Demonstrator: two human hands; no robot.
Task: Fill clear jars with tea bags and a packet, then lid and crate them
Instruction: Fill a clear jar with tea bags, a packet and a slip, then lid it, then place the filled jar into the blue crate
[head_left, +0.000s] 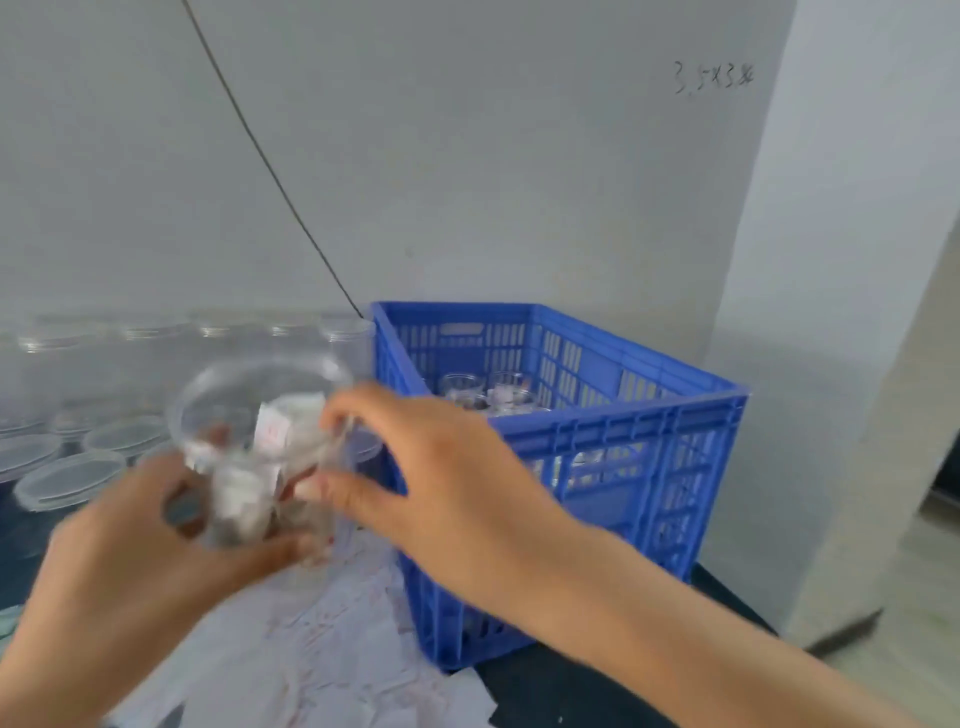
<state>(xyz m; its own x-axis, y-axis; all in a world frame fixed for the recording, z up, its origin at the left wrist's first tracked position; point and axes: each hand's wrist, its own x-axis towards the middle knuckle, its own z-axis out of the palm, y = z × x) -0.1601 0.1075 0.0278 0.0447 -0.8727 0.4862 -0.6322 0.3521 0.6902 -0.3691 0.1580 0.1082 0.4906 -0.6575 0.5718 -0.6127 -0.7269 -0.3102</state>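
head view looks down on a dark desk (571, 691) set against a pale grey wall (467, 156). the left hand (130, 587) cups the lower part of a clear jar (260, 447) from below, fingers curled round its base, with the thumb wrapped across the front. the jar is lifted off the desk and tilted, its open mouth facing up and toward the wall; no lid is on it. inside it lie white tea bags (244, 493) and a small white packet with red print (272, 431), all blurred. the right hand (447, 467) reaches in from the right, thumb and forefinger curved round the jar's right side near the rim, touching the wall of the jar; whether it really grips or only steadies is hard to tell through the blur.

just right of the jar stands a blue crate (597, 467) near the desk's right edge, its slotted walls upright. several filled clear jars (488, 397) sit at its bottom toward the far side. along the desk's far edge at the left runs a row of empty clear jars (156, 332), and in front of them lie round clear lids (67, 480), flat and close together. loose white paper wrappers with red marks (322, 639) are heaped on the desk's near side beneath the hands. a thin dark cord (260, 150) slants down the wall toward the crate's far left corner. faint handwriting (714, 78) marks the wall at upper right.
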